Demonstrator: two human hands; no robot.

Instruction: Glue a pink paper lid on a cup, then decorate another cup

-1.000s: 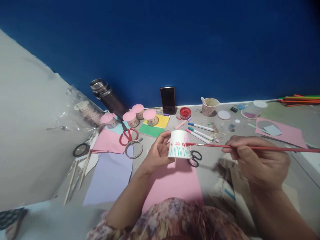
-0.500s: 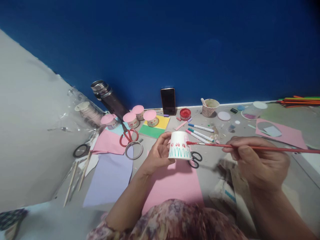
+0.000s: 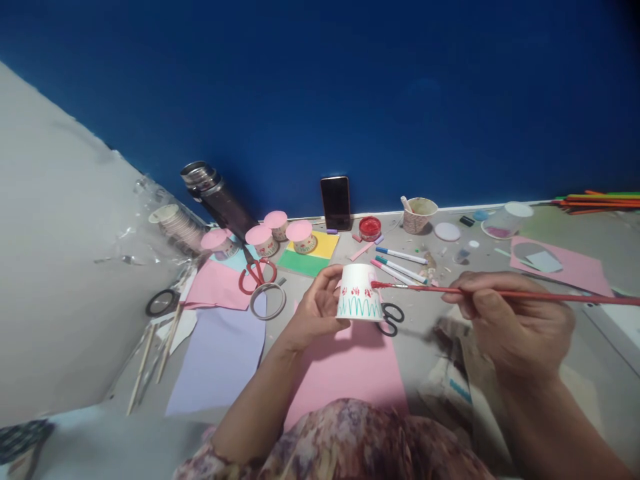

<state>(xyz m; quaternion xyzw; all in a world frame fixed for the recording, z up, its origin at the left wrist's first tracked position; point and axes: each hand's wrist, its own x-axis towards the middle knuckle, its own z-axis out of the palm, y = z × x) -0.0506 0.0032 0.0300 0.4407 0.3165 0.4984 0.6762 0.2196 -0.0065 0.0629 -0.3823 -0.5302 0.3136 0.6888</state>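
A white paper cup (image 3: 357,280), upside down, is held up in my left hand (image 3: 320,303), with the fingers round its left side. Green zigzag strokes run along its wide lower edge, and red dabs sit above them. My right hand (image 3: 515,327) grips a red paintbrush (image 3: 435,289) by its handle, level and pointing left. Its red-loaded tip meets the cup's right side. Beneath the cup lies a pink paper sheet (image 3: 345,373). Black-handled scissors (image 3: 391,320) show partly behind the cup. An uncapped pot of red paint (image 3: 370,229) stands farther back.
Decorated cups with pink round tops (image 3: 300,235) stand left of a propped phone (image 3: 336,203). Nearby are a dark flask (image 3: 220,200), red-handled scissors (image 3: 257,275), a tape roll (image 3: 268,301) and lilac paper (image 3: 220,360). Markers (image 3: 400,255) and a water cup (image 3: 419,217) lie right of centre.
My right hand and the paintbrush have shifted slightly left, keeping the tip at the cup's right side. The cup stays almost still in my left hand.
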